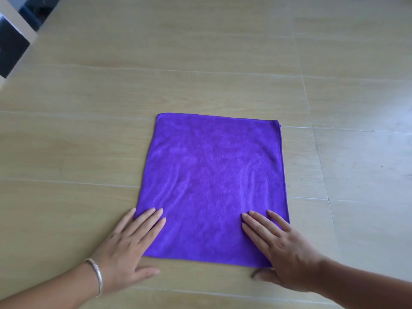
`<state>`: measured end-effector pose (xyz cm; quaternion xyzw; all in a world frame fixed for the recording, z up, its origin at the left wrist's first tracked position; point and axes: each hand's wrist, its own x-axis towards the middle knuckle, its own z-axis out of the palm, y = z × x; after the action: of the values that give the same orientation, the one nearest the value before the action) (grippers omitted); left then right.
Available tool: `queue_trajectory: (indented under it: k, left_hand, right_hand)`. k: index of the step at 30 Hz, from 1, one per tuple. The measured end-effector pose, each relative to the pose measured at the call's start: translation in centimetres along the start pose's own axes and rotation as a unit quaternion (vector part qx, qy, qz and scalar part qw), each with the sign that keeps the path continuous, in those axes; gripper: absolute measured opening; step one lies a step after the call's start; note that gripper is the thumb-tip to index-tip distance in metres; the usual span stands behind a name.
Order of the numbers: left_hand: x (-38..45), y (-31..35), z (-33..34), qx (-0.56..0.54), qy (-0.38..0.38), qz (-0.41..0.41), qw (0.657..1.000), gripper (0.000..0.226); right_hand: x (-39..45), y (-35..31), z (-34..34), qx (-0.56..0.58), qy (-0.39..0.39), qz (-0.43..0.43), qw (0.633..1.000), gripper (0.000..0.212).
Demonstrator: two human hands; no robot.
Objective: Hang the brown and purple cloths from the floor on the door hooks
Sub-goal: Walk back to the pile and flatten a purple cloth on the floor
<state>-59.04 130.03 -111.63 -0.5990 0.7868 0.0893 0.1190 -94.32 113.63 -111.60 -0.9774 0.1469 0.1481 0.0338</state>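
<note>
On the pale wood-look floor (pixel 200 63), just ahead of the person, a purple cloth (pixel 211 179) lies spread out flat as a near-square, its far edge running straight and a second layer of fabric peeking out along the right side, so it may be folded double, though that is hard to be sure of from this angle. The left hand (pixel 127 246) rests flat at the cloth's near left corner, its fingers straight and laid over the edge of the fabric, the thumb stretched out on the bare floor below the near hem. The right hand (pixel 283 250) lies flat on the near right corner in the same way, fingers spread and straight on the purple fabric, thumb out on the floor just under the hem. Neither hand grips or pinches anything; both simply press down with flat palms. A silver bangle (pixel 97 275) circles the left wrist. Light grout lines cross the floor in a grid. In the top left corner stands a white frame (pixel 20 18) with dark panels beside it, blurred and hard to make out.
</note>
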Motion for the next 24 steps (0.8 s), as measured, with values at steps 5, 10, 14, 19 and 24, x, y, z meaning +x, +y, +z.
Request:
queue_trajectory:
  k: [5, 10, 14, 19, 24]
  left_hand:
    - [0.7, 0.1, -1.3, 0.011, -0.003, -0.013, 1.0, 0.067]
    - [0.9, -0.3, -5.9, 0.041, -0.002, 0.017, 0.999, 0.049]
    - [0.0, -1.2, -12.1, 0.051, -0.127, -0.038, 0.99, 0.052]
    - [-0.9, -1.8, -24.0, 0.083, -0.144, -0.119, 0.979, 0.038]
    - [-2.3, -2.5, -37.4, 0.079, -0.177, -0.186, 0.963, 0.021]
  right_hand:
    - [0.3, -0.2, -0.3, 0.0, -0.001, 0.016, 1.0, 0.072]
    - [-0.1, -0.3, -4.5, -0.008, -0.008, 0.071, 0.997, 0.063]
    - [-1.9, 1.4, -12.6, -0.021, -0.009, 0.093, 0.995, 0.037]
    - [-4.6, 3.5, -25.0, -0.023, -0.075, 0.14, 0.987, 0.02]
    - [-7.5, 5.0, -38.2, -0.03, -0.094, 0.185, 0.978, 0.031]
